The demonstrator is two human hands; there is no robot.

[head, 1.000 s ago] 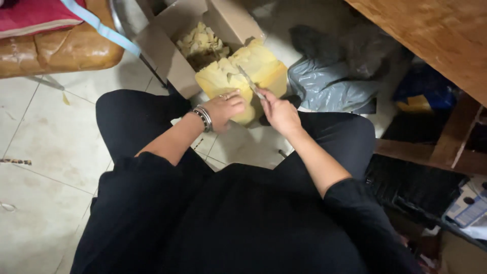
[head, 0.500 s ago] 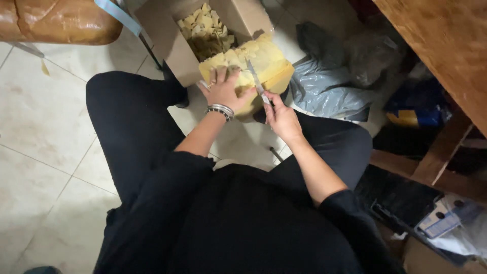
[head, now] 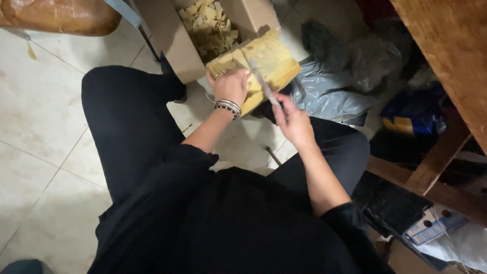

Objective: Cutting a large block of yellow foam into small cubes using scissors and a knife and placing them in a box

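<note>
Yellow block: one slab of pale yellow foam-like material [head: 271, 61], held over the near edge of the cardboard box [head: 175, 48], tilted, its far end above the box opening.
Left hand: our left hand [head: 231, 86] is clamped over the block's near edge, fingers curled on top; bracelets at the wrist [head: 227, 107].
Right hand: our right hand [head: 293, 121] is closed around the handle of a knife [head: 263, 83]; the blade lies across the block's top face, just beside the left fingers.
Box contents: a heap of small yellow offcuts [head: 208, 25] inside the box; too many to count.
Surroundings: grey plastic bag [head: 329, 94] right of the block, a blue and yellow bag [head: 413, 116] beyond it, wooden table [head: 446, 56] at far right, brown cushion [head: 61, 15] at upper left, tiled floor [head: 35, 101].
Risk 1: we judge the blade could slip toward the left fingers, since they sit so close to the cut line.
Risk 2: the block is unsupported underneath; pressure may twist it and send pieces onto the floor instead of into the box.
Count: one block, one knife, one box, two hands, two bags.
</note>
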